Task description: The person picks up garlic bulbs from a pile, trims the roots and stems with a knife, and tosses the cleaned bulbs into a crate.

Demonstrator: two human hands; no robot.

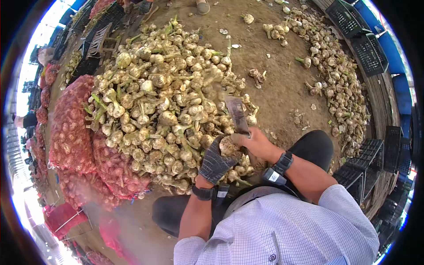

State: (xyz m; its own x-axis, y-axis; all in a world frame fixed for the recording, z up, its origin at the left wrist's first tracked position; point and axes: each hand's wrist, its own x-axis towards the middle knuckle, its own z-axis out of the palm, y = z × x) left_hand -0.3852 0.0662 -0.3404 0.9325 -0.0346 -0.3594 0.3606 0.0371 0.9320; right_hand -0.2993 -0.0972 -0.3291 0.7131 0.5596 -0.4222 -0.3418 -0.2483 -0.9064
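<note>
My left hand (214,161), in a dark knit glove, is closed around a garlic bulb (229,147) in front of my knees. Bare and closed, my right hand (258,143) grips a knife (238,115) with a broad, dirt-stained blade that points away from me. The right thumb reaches over to the top of the bulb. Just beyond both hands rises a large heap of garlic bulbs (163,92), many with cut stems and some with green stalks. The knife's handle is mostly hidden inside my fist.
Red mesh sacks (73,128) full of garlic lean against the heap's left side. A second spread of garlic (340,84) lies to the right, beside black plastic crates (370,53). A wooden stool (98,42) stands at the far left. Another person's shoe (202,7) shows at the top.
</note>
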